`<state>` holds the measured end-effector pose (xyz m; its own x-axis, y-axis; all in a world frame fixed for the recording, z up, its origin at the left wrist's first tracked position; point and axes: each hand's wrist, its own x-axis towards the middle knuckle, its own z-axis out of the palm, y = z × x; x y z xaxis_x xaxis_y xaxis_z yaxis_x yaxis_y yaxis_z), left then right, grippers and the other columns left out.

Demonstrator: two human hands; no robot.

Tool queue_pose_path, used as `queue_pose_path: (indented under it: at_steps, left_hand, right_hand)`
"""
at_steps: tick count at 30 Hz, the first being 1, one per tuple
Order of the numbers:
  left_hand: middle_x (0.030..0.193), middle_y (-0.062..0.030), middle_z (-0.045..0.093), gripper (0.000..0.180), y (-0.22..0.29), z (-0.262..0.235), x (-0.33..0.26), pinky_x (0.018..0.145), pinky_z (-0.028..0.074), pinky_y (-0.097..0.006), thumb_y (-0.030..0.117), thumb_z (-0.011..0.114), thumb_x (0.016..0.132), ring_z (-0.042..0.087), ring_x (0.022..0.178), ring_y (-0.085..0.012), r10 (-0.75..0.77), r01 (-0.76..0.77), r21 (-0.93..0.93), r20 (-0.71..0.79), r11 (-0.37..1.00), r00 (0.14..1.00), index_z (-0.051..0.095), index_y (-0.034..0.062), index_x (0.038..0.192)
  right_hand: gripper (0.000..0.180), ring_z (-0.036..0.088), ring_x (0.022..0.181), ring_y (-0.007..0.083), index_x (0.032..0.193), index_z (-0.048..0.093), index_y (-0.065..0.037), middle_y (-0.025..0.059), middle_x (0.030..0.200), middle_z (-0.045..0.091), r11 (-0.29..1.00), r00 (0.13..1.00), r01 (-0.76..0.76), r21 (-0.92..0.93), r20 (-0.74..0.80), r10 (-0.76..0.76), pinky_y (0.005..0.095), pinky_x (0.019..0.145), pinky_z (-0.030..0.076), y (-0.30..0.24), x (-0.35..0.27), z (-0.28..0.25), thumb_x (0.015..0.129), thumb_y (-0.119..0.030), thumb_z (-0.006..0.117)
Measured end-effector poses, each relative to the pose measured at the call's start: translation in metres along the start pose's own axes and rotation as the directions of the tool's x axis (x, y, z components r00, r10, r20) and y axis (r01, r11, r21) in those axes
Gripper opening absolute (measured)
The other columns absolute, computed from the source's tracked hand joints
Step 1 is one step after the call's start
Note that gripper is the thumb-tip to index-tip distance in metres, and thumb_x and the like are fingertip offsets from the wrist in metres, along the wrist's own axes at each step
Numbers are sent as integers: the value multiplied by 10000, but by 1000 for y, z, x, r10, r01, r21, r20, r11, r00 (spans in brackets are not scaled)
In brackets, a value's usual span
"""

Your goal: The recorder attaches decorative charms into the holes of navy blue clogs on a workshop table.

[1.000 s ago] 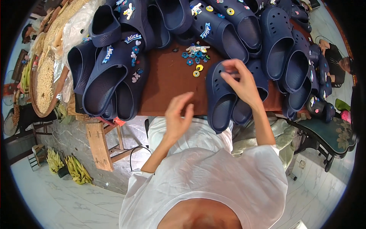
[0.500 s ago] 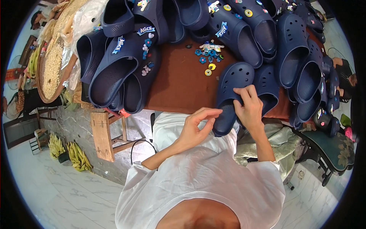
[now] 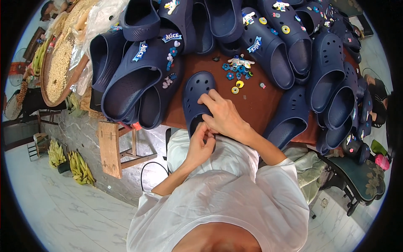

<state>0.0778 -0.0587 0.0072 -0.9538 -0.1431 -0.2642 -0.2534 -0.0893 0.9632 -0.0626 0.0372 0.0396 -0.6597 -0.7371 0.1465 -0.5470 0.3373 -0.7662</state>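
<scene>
Both hands on one navy foam clog at the near table edge

Nearest, the left hand (image 3: pixel 200 145) is curled shut at the heel opening of the perforated navy foam clog (image 3: pixel 197 98) — fingertips pinched together, though whether on a small piece or the clog's rim I cannot tell. The right hand (image 3: pixel 224 117) lies just past it, fingers closed over the clog's upper and holding it steady. The clog's long axis runs from heel at 6 o'clock to toe at 12, straight away from the person, so the left hand sits at the near end and the right across the middle. Beyond the toe, toward 1 o'clock on the brown wooden tabletop (image 3: pixel 256 105), lies a loose scatter of small coloured shoe charms (image 3: pixel 236 71). Farther out — heaped navy clogs (image 3: pixel 268 46) ring the table.
</scene>
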Motion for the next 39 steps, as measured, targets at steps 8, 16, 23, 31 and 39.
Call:
queue_pose_path:
  at_steps: [8, 16, 23, 31, 39]
  left_hand:
    - [1115, -48, 578, 306, -14, 2, 19, 916, 420, -265, -33, 490, 891, 537, 1017, -123, -118, 81, -153, -253, 985, 960, 538, 0, 1190]
    - [994, -24, 579, 174, -17, 17, 45, 830, 416, -267, 79, 525, 945, 505, 920, -122, -179, 83, -272, -350, 959, 920, 580, -40, 1060]
    - [1001, -9, 622, 172, -31, 20, 59, 720, 465, -245, 132, 541, 1019, 555, 831, -108, -336, -44, -657, -440, 752, 833, 619, 19, 1122]
    - [984, -204, 656, 227, -111, -14, 81, 786, 529, -418, 176, 569, 929, 642, 905, -355, -113, 136, 22, -436, 990, 893, 653, -4, 1038]
    - [849, -330, 646, 241, -136, -38, 91, 750, 501, -510, 138, 525, 870, 637, 869, -506, 176, 24, 732, -195, 681, 965, 678, -42, 917]
  right_hand:
    - [360, 567, 1081, 372, 1162, 586, -2, 172, 1080, 584, 975, 981, 25, -220, -184, -66, 449, 907, 470, 36, 10, -53, 868, -179, 694]
    - [479, 544, 1109, 390, 1287, 505, -37, 197, 1282, 536, 864, 958, -194, -464, -278, 66, 507, 890, 470, 140, 41, -34, 868, -161, 699]
    - [420, 551, 1119, 366, 1263, 547, -58, 179, 1239, 568, 840, 984, -172, -515, -135, 119, 489, 943, 444, 103, 27, -42, 866, -123, 670]
    - [282, 592, 1066, 308, 1091, 642, -19, 139, 1078, 619, 742, 971, 96, -664, -103, -218, 423, 908, 478, 114, 95, 9, 819, -81, 598]
    - [332, 554, 1143, 319, 1153, 625, 28, 156, 1158, 588, 664, 991, -30, -747, -110, -78, 392, 964, 465, 122, 42, 8, 849, -99, 587]
